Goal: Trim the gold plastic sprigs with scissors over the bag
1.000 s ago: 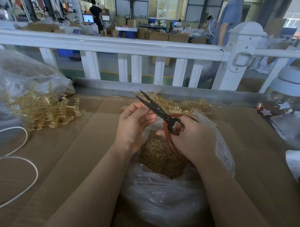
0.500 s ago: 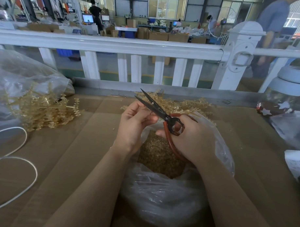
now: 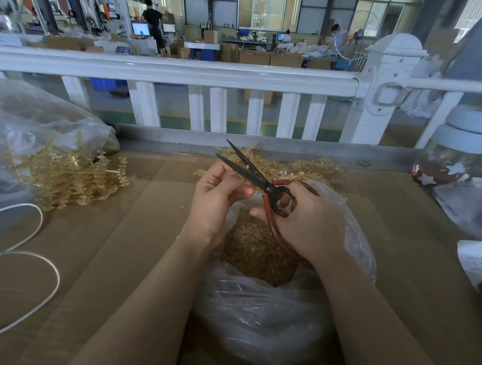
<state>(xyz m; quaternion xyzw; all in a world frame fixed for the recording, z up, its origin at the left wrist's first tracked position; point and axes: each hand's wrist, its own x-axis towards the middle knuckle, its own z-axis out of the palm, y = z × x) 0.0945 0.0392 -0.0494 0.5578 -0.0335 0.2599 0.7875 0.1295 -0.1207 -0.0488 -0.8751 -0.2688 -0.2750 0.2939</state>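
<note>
one scissors (image 3: 255, 175), two bags (image 3: 270, 314), two hands (image 3: 217, 200)

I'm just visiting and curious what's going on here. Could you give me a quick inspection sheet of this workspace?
Surface: brown cardboard sheet.
Job's things: scissors, blades open; open clear bag of gold trimmings; sprig piles left and behind.
Clutter: star-patterned jar, paper.
Hands: right hand grips the scissors; left hand pinches something small at the blades.
Cables: white cord, looped.
Surroundings: white railing, factory floor.

free: cardboard (image 3: 139, 233) left | blocked: railing (image 3: 183, 71) ahead, jar (image 3: 453, 159) right
</note>
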